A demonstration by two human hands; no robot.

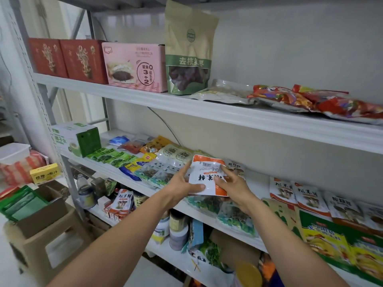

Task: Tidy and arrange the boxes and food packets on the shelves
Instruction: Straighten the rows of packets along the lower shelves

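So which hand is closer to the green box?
Left. The left hand grips the packet on the side nearest the green box; the right hand grips the far side.

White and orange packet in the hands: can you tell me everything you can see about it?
The packet is a flat, shiny pouch, plastic by its look, white with orange edges. A barcode sits near its top, and its dark characters appear upside down. The left hand grips its left side, thumb on its face; the right hand grips its right side. It is held above other packets on the middle shelf.
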